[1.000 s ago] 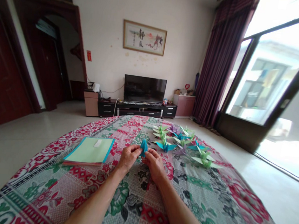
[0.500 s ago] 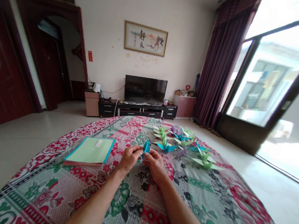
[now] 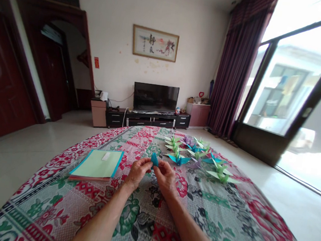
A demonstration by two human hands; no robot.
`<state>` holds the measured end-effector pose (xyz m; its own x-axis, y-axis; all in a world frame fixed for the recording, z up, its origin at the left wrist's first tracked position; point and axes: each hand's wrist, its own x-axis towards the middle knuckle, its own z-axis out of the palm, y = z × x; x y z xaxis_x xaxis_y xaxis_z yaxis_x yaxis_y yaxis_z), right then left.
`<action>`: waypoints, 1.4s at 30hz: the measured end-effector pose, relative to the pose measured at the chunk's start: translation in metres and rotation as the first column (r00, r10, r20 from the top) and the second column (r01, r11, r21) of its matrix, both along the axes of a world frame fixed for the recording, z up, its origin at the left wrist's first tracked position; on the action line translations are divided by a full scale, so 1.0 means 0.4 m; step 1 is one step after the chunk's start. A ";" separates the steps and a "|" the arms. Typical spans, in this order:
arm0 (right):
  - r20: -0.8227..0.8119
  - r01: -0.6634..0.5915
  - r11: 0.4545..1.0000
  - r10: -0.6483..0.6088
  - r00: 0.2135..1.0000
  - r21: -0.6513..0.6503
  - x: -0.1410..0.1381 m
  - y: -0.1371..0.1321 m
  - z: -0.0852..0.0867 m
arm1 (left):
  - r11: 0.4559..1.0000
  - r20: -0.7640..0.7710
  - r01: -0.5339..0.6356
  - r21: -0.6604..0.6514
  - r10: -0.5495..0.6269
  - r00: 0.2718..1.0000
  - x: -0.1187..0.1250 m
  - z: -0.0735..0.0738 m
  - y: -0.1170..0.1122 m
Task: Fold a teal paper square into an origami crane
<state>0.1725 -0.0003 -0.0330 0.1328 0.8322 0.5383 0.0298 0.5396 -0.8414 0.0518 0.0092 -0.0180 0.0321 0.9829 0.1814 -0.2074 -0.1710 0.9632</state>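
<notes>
Between my two hands, above the middle of the patterned tablecloth (image 3: 131, 212), is a small piece of folded blue paper (image 3: 155, 159). My left hand (image 3: 138, 172) pinches its left side between thumb and fingers. On the right side, my right hand (image 3: 166, 177) grips its lower part, thumb and fingers pressed together. The fingertips partly cover the lower folds. Just beyond my right hand stands a blue paper crane (image 3: 178, 160) with spread wings, apart from the fingers.
Several green, blue and purple paper cranes, among them a green one (image 3: 221, 177), stand in rows at the right. A stack of coloured paper sheets (image 3: 96, 163) lies at the left with a small white piece (image 3: 106, 156) on it. Beyond the table stands a television (image 3: 156, 97).
The folded blue paper has turned in my fingers, and its upper part now looks more rounded and leans left. Both hands keep their pinch, with little shift. The view has tilted slightly.
</notes>
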 end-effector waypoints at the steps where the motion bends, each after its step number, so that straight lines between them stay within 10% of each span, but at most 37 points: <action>1: 0.084 0.076 0.995 -0.082 0.993 0.062 -0.001 -0.001 0.000 | 1.000 0.005 -0.004 0.002 0.004 1.000 -0.002 0.000 0.000; 5: 0.291 0.231 0.932 -0.311 0.905 0.279 0.001 -0.008 0.005 | 1.000 -0.024 -0.006 0.028 0.007 1.000 -0.005 0.001 -0.002; 10: 0.368 0.159 0.919 -0.297 0.881 0.361 -0.001 -0.026 0.017 | 0.999 -0.010 -0.003 0.049 0.004 1.000 -0.007 -0.002 -0.005; 42: 0.333 0.067 0.962 -0.157 0.930 0.265 0.004 -0.030 0.030 | 0.986 -0.239 0.001 0.169 0.040 0.970 -0.017 -0.003 -0.005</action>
